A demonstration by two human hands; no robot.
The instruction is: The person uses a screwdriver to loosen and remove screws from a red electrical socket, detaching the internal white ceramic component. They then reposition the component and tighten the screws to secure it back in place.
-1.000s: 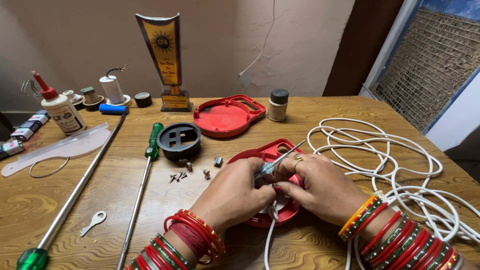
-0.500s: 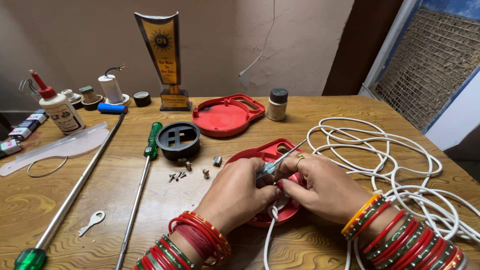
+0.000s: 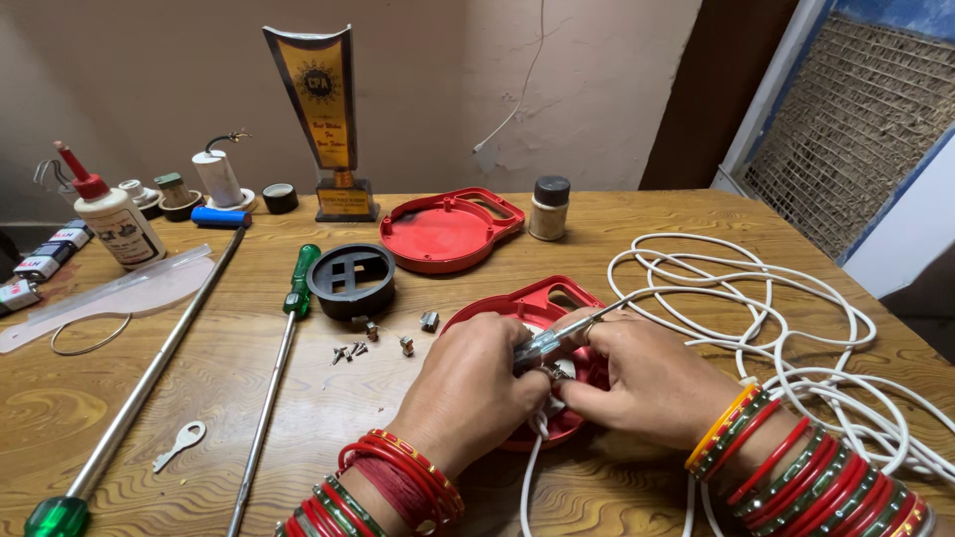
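- The left hand (image 3: 468, 393) is closed around a small screwdriver (image 3: 567, 335), whose thin shaft slants up and to the right past the fingers.
- The right hand (image 3: 647, 378) is pinched together on a small part at the middle of the red round casing (image 3: 542, 303); what exactly it grips is hidden by the fingers.
- The red round casing lies flat on the desk (image 3: 249, 457), near its front edge, mostly covered by both hands.
- A white cable (image 3: 776, 328) comes out under the hands and lies in loose loops to the right, just beside the right wrist.
- Small loose screws (image 3: 373, 346) are scattered just to the left of the casing, near the left hand.
- A black round insert (image 3: 350, 280) sits behind the screws, and a red lid (image 3: 448, 231) lies farther back.
- A green-handled screwdriver (image 3: 288, 338) lies lengthwise to the left, beside a long metal rod (image 3: 149, 383).
- A small key (image 3: 179, 443) rests near the front left.
- At the back stand a trophy (image 3: 323, 119), a small jar (image 3: 549, 209) and a glue bottle (image 3: 114, 219).
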